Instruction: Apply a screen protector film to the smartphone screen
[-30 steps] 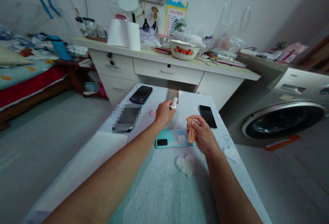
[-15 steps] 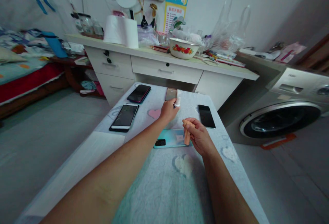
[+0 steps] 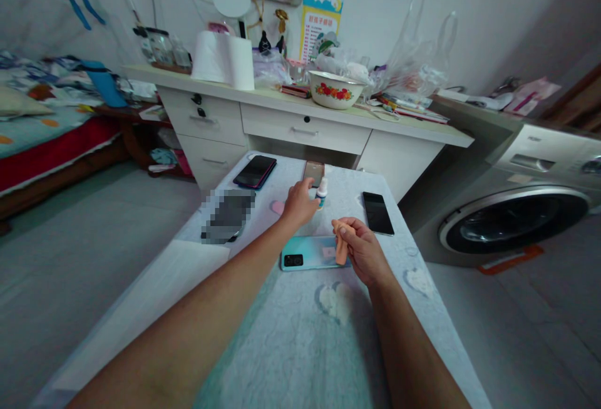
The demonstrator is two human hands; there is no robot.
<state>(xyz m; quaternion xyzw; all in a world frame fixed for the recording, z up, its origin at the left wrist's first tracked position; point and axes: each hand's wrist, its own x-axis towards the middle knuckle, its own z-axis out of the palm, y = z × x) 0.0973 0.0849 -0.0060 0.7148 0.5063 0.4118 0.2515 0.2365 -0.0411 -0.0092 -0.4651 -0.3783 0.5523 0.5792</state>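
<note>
A small white bottle with a dark label stands upright on the table. Just left of it is my left hand, its fingers spread and holding nothing; whether a fingertip still touches the bottle I cannot tell. A folded orange cloth is pinched in my right hand. The cloth hangs over the right end of a light blue phone, which lies with its camera side up. Farther right lies a dark phone, screen up. Behind the bottle lies a phone-shaped brownish thing, partly hidden.
On the table's left are a black phone and a pixelated dark device. A white desk stands beyond the table, bearing a flowered bowl and paper rolls. A washing machine is at right, a bed at left.
My left hand has let go of the bottle and drawn slightly left, its fingers opening. The bottle now stands in plain view. My right hand and the cloth have hardly moved.
</note>
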